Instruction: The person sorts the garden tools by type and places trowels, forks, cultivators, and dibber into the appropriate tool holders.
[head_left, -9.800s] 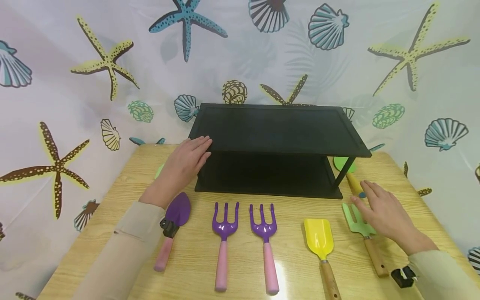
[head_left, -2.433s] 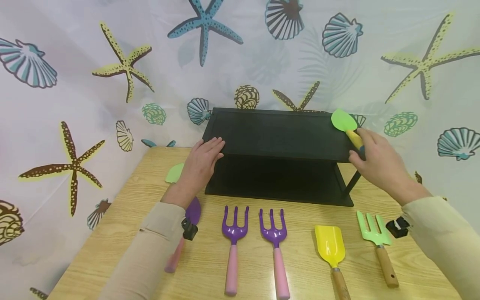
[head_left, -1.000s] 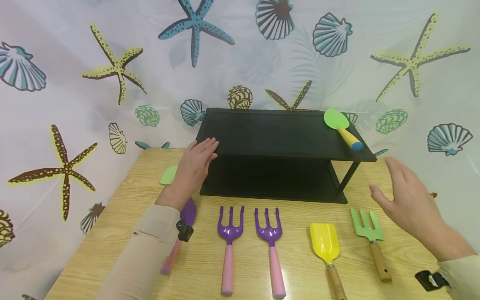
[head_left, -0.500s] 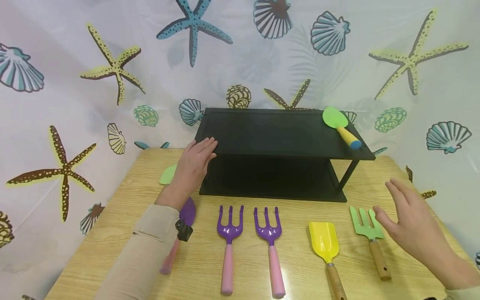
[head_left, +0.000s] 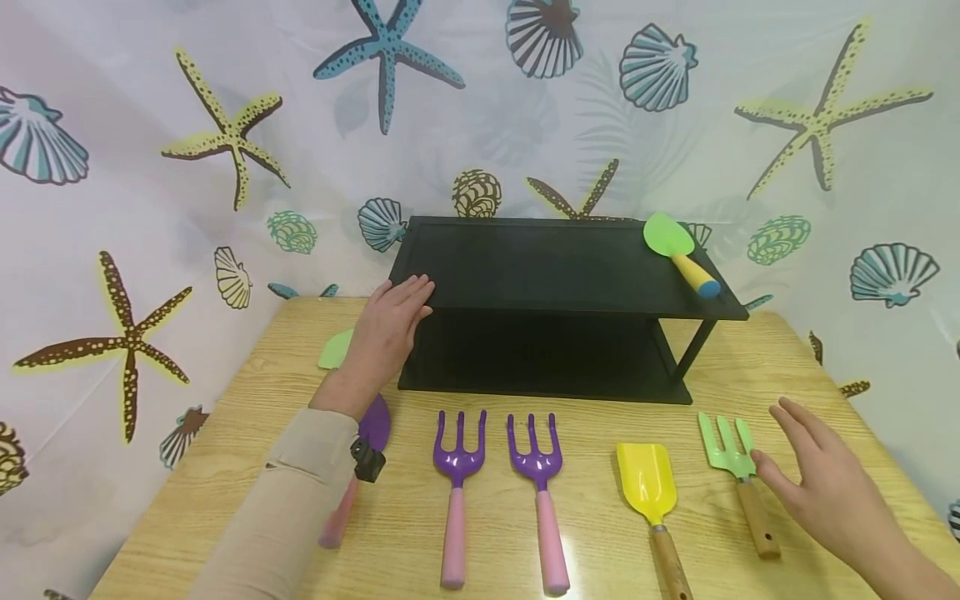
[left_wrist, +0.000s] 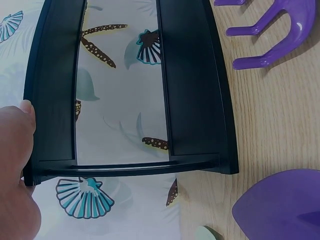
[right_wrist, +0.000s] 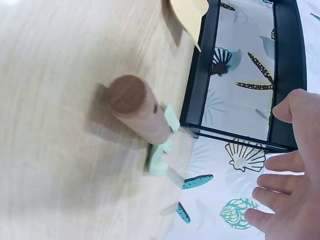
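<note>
My left hand rests with straight fingers on the front left corner of a black two-tier shelf. The left wrist view shows its thumb against the top board's edge. A green trowel with a yellow, blue-ended handle lies on the shelf's top right. My right hand, fingers spread and holding nothing, hovers just right of a light green hand fork with a wooden handle. In the right wrist view, the wooden handle sits left of the hand. Any contact is unclear.
On the wooden table lie two purple forks with pink handles and a yellow shovel. A purple trowel lies partly under my left arm. Another light green tool shows behind it. A patterned curtain hangs behind.
The green trowel went from the table beside the shelf onto the shelf's top and was released. My right hand then moved down and right, beside the green fork. The left hand stayed on the shelf.
</note>
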